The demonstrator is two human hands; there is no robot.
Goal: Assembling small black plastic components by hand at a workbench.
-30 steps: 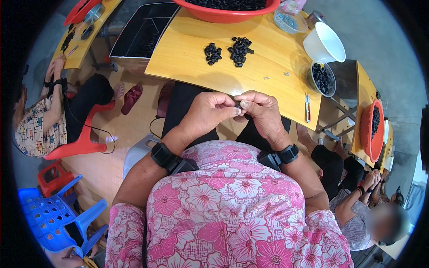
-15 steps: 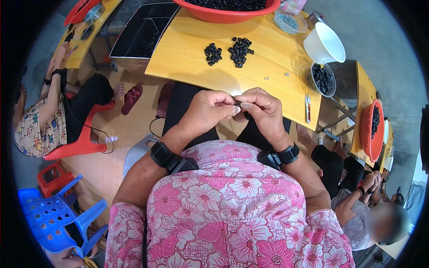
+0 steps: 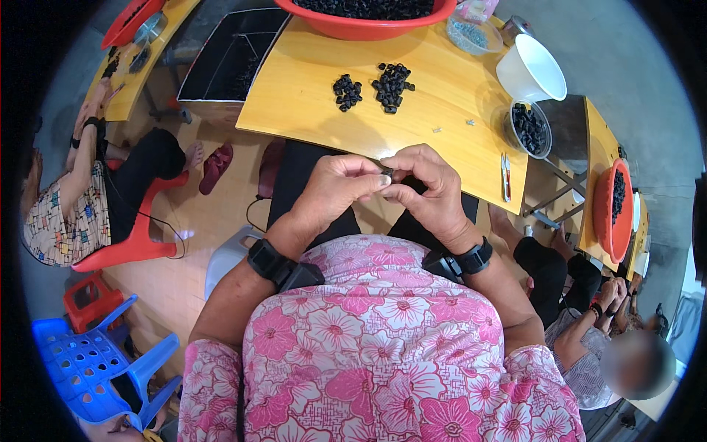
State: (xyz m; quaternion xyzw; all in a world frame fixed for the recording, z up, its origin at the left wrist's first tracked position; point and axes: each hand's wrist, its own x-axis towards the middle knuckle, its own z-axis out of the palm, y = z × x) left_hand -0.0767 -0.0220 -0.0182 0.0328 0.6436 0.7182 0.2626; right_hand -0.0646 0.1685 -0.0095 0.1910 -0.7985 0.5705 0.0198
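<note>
My left hand (image 3: pixel 335 190) pinches a small black piece (image 3: pixel 386 171) between thumb and forefinger, just off the table's near edge. Against it from the other side are the fingers of my right hand (image 3: pixel 434 190), closed around its end, with the thumb below. The piece is mostly covered by fingertips, so its exact shape cannot be made out. Beyond the hands, two piles of small black parts lie on the yellow table (image 3: pixel 309 96): a smaller pile (image 3: pixel 347 93) and a larger pile (image 3: pixel 392 87). Thread snips (image 3: pixel 506 177) lie at the table's right edge.
A red basin (image 3: pixel 353 28) full of black parts stands at the far edge. On the right are a clear bowl (image 3: pixel 546 147) of black parts, a white tub (image 3: pixel 519 70) and a clear container (image 3: pixel 482 46) of bluish bits. Co-workers sit left and right; a blue chair (image 3: pixel 85 361) stands lower left.
My right thumb and forefinger have shifted on the black piece, with a wider gap between them. My left hand keeps its pinch. The whole view has moved slightly.
</note>
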